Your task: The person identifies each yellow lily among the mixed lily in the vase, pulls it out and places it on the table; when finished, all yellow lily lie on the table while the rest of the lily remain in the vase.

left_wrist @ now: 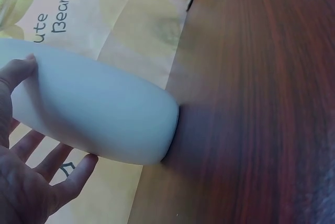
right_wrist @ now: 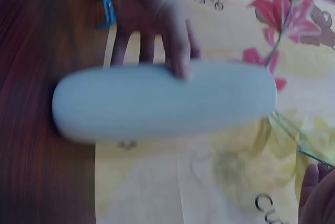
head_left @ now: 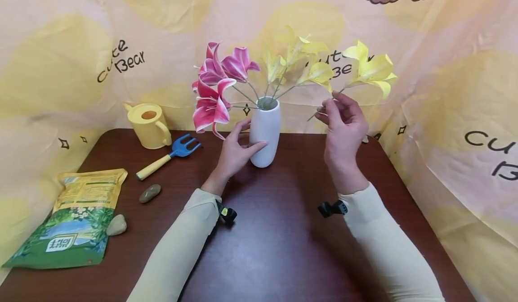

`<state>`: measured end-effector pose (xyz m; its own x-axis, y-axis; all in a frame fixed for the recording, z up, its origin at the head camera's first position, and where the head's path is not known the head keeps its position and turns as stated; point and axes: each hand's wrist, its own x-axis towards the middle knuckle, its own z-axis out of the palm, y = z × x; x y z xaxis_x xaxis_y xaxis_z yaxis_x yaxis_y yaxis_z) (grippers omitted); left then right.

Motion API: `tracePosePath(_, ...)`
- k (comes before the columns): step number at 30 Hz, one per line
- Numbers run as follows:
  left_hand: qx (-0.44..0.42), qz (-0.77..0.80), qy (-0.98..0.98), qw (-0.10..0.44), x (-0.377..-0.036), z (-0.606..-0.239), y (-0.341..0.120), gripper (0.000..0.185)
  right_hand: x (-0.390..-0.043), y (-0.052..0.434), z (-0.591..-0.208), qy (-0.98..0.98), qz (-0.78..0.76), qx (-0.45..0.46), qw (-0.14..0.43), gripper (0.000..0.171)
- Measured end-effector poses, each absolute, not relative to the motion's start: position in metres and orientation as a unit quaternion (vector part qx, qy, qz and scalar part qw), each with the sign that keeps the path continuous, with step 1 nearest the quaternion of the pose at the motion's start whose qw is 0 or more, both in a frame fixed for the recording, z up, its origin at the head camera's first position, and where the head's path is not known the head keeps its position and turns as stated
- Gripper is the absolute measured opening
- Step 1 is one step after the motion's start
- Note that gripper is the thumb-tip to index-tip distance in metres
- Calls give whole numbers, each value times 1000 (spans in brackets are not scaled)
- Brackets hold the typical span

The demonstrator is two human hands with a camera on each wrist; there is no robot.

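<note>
A white vase [head_left: 265, 128] stands upright on the dark wooden table [head_left: 259, 248]. My left hand [head_left: 234, 153] holds it from the left, thumb across the front and fingers round the far side, as the left wrist view also shows of the vase [left_wrist: 99, 109]. Pink lilies [head_left: 212, 106] lean out of the vase to the left, and several yellow lilies [head_left: 318, 73] lean up and right. To the right of the vase, my right hand [head_left: 344, 131] pinches the thin stem of a single yellow lily [head_left: 370, 70]. That stem's lower end points down toward the vase, apart from it.
A yellow watering can [head_left: 147, 128] stands at the back left, beside a blue hand fork [head_left: 185, 146] with a pale handle. Nearer lie a dark stone [head_left: 150, 193], a pale stone [head_left: 117, 225] and a green and yellow bag [head_left: 77, 221]. Printed cloth [head_left: 234, 18] hangs behind the table.
</note>
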<state>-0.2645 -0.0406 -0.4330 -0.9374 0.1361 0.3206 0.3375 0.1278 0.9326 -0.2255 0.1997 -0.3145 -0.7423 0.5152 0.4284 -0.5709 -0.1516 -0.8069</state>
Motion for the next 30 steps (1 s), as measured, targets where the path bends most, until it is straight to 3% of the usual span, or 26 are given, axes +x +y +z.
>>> tracePosePath(8, -156, -628, -758, 84, -266, -431, -44, 78, -232, 244, -332, -592, 749, -2, 297, 24)
tracePosePath(16, -156, -630, -756, 83, -265, -429, -46, 78, -251, 271, -381, -650, 731, -72, 198, 27)
tracePosePath(25, -142, -630, -760, 71, -265, -430, -45, 78, -268, 286, -425, -735, 674, -71, 12, 26)
tracePosePath(30, -138, -634, -758, 70, -266, -431, -46, 77, -274, 288, -435, -768, 635, -48, -72, 43)
